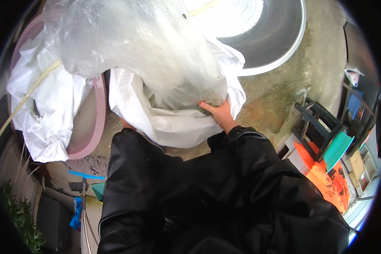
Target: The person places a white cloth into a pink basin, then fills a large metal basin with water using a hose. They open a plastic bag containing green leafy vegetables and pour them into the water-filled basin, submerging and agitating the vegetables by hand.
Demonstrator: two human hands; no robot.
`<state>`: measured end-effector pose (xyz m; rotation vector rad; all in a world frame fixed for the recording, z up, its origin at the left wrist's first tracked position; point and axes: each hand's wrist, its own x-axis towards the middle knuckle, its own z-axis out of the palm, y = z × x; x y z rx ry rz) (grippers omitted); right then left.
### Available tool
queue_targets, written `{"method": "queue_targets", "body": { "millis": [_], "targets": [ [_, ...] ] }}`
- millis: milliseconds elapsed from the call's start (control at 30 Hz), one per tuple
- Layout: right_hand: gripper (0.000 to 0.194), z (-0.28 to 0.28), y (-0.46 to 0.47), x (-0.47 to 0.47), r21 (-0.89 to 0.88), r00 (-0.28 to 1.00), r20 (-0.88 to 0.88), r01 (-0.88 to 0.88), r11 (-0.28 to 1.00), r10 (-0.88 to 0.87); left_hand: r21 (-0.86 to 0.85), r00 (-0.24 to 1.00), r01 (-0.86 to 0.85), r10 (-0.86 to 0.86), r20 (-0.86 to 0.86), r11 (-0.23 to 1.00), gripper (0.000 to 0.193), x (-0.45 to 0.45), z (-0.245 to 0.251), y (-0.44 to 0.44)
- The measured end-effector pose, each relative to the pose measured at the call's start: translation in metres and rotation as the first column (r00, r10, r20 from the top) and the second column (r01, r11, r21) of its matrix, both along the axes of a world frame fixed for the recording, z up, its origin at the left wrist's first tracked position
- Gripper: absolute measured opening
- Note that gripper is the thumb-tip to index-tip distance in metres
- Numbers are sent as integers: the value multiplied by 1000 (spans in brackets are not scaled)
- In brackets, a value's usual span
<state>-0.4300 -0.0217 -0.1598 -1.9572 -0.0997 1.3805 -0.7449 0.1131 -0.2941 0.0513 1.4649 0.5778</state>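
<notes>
A large clear plastic bag (139,41) bulges out of the mouth of a white woven sack (181,127) on the concrete floor. Greenish-grey contents show dimly through its lower part. My right hand (223,115) grips the bag at the right side of the sack's mouth, thumb on the plastic and the other fingers hidden. Of my left hand (127,124), just a bit by the wrist shows beside the sack's left side. The sack covers its fingers, so its hold is not visible. Black sleeves cover both arms.
Left of the sack stands a pink tub (101,111) with another white sack (50,127) draped over it. A wide metal basin (273,41) is at the upper right. A dark stool (320,123) and orange cloth (328,184) lie right; a blue-headed squeegee (86,175) is lower left.
</notes>
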Motion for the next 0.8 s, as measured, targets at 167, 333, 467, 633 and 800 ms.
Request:
{"method": "queue_targets", "body": {
  "millis": [167,333,467,633,800],
  "targets": [
    [75,7,-1,-16,22,999,23,44,999,-45,17,998,49,-49,25,999,57,-15,-11,3],
    [54,32,-5,-18,153,990,128,-74,985,55,68,991,127,-124,-42,990,56,-18,24,-7],
    [55,53,-10,-20,73,994,103,-50,996,43,62,941,197,-171,-292,979,53,6,104,-24],
    [48,56,-30,1,-68,987,109,126,990,-118,8,934,162,-150,-325,987,47,51,226,-30],
    [44,34,-48,10,-181,987,120,127,975,-106,87,965,139,-115,-238,986,41,72,294,-22]
  ]
}}
